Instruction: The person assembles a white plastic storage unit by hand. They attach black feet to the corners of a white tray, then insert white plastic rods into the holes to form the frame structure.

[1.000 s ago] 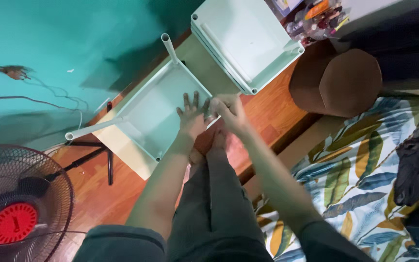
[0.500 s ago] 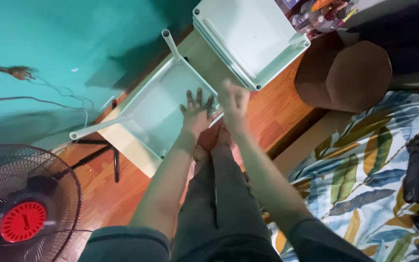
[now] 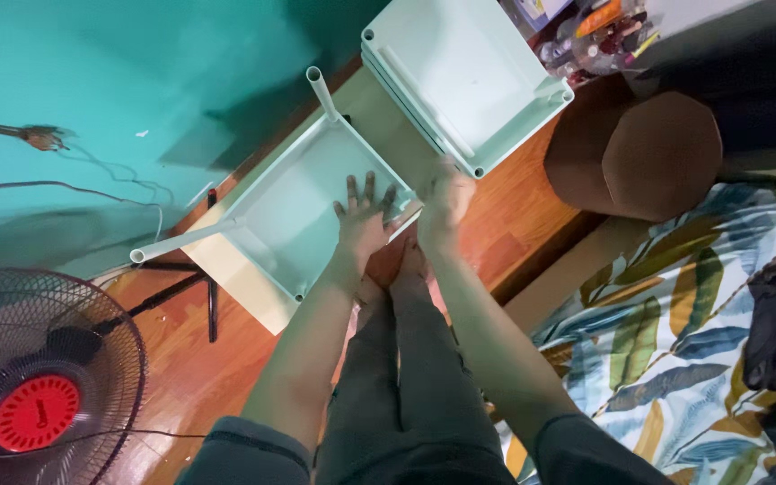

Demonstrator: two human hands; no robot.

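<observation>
Both our hands meet the pale green tray (image 3: 294, 202): left hand (image 3: 363, 218) flat inside, fingers spread; right hand (image 3: 445, 199) curled at its corner, grip unclear.

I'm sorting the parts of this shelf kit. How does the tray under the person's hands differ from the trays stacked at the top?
The tray under the hands lies alone, with two pale tubes sticking out of its corners; the stacked trays have no tubes fitted. The left hand lies flat inside the single tray and the right hand is at its corner, while the stack goes untouched. Both are pale mint, rectangular, rimmed trays.
</observation>
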